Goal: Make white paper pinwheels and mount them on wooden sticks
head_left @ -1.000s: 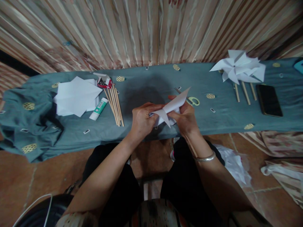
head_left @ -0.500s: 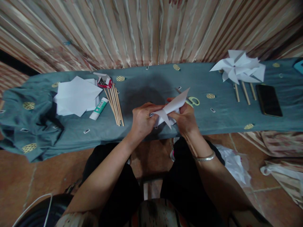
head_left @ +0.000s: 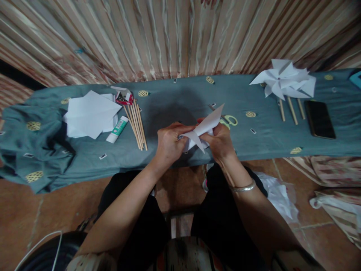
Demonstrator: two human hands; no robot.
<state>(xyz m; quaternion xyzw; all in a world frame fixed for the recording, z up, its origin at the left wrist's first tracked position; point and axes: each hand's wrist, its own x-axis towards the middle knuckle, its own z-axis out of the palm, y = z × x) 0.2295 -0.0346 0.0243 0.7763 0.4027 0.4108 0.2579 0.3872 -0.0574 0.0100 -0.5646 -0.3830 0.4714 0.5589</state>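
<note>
A white paper pinwheel with bent, pointed blades is held between my two hands over the cloth. My left hand is closed on its left side, fingers stretched toward the centre. From the other side my right hand grips it, thumb underneath and fingers partly hidden behind the paper. Whether a pin or stick sits at its middle I cannot make out. Just beyond my right hand lie scissors with pale green handles, partly covered by the paper and hand.
On the left lie white paper sheets, a glue stick, several wooden sticks and an open red box of small metal pins. To the right are finished paper pinwheels on sticks and a black phone. A pleated curtain hangs behind.
My right hand and the paper's raised blade have shifted very slightly left. Both hands keep their hold; the things on the table stay put.
</note>
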